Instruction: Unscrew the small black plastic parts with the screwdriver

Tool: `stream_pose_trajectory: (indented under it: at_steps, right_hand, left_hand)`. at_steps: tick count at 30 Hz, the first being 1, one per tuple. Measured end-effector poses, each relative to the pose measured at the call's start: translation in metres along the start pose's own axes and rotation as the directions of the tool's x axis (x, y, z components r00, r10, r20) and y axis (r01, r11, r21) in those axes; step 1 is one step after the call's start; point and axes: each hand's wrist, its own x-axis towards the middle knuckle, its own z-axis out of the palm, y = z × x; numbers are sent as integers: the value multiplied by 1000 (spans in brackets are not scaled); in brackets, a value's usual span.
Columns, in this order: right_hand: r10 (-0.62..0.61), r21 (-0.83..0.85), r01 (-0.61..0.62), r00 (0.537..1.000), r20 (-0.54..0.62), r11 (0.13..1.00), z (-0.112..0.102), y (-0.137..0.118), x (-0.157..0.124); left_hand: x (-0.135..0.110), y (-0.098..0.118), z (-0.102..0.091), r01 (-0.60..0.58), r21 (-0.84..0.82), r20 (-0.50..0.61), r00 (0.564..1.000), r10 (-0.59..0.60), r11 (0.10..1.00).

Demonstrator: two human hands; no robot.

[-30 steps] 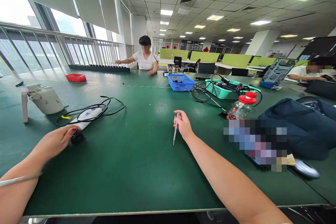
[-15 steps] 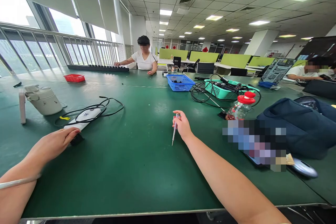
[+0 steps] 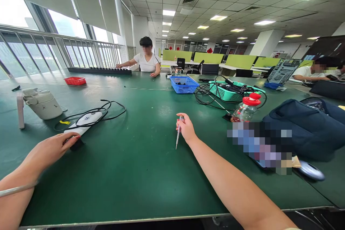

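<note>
My right hand [image 3: 185,129] is closed around a slim screwdriver [image 3: 178,137] with a see-through handle. Its metal shaft points down, with the tip close above or on the green table. At the left, my left hand [image 3: 51,149] rests low over the table, thumb and fingers on a small black block-like object [image 3: 77,144] that it partly hides. Just beyond these fingers lies a long white device [image 3: 83,124] with a number marked on it. A black cable [image 3: 114,103] loops over and around that device.
Beyond my left hand stand a white jug-like container [image 3: 41,104] and a red tray [image 3: 74,81]. A blue basket [image 3: 184,85], a green basket [image 3: 229,91] of cables, a red-lidded jar [image 3: 246,109] and a dark bag [image 3: 302,125] are rightward. A person [image 3: 147,59] sits across.
The whole view has shifted slightly. My left thumb and fingers have moved a little on the black object, while my right hand keeps the screwdriver in nearly the same pose.
</note>
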Motion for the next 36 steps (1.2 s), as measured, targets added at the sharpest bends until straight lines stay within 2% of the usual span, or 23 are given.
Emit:
stream_pose_trajectory:
  at_steps: [15, 20, 22, 25, 28, 30, 33, 36]
  right_hand:
    - [-1, -25, 1, 1000, 6, 1000, 0, 1, -1]
    - [-3, -18, 3, 1000, 10, 1000, -1, 1, 0]
    - [-1, -14, 1, 1000, 10, 1000, 0, 1, 0]
    - [-5, -5, 5, 1000, 7, 1000, 0, 0, -1]
    - [-5, -5, 5, 1000, 8, 1000, 1, -1, -1]
    - [-4, -8, 4, 1000, 10, 1000, 1, -1, -1]
    - [-3, -5, 3, 1000, 7, 1000, 1, -1, -1]
    - [-3, -5, 3, 1000, 2, 1000, 1, -2, -2]
  left_hand:
    - [3, -3, 4, -47, 18, -34, 998, 47, 999]
    - [2, -2, 3, -24, 10, -16, 1000, 24, 1000]
    - [-1, 1, 0, 25, 0, -40, 999, -25, 1000]
    - [-7, 5, -6, 91, -49, -152, 984, -97, 995]
    - [-10, 4, -8, 27, -166, -281, 957, -73, 986]
    - [-10, 0, -8, -14, -258, -313, 947, -70, 966]
    - [-8, -9, -4, -44, -344, -282, 958, -58, 938]
    - [-3, -17, 1, -103, -368, -241, 970, 12, 924]
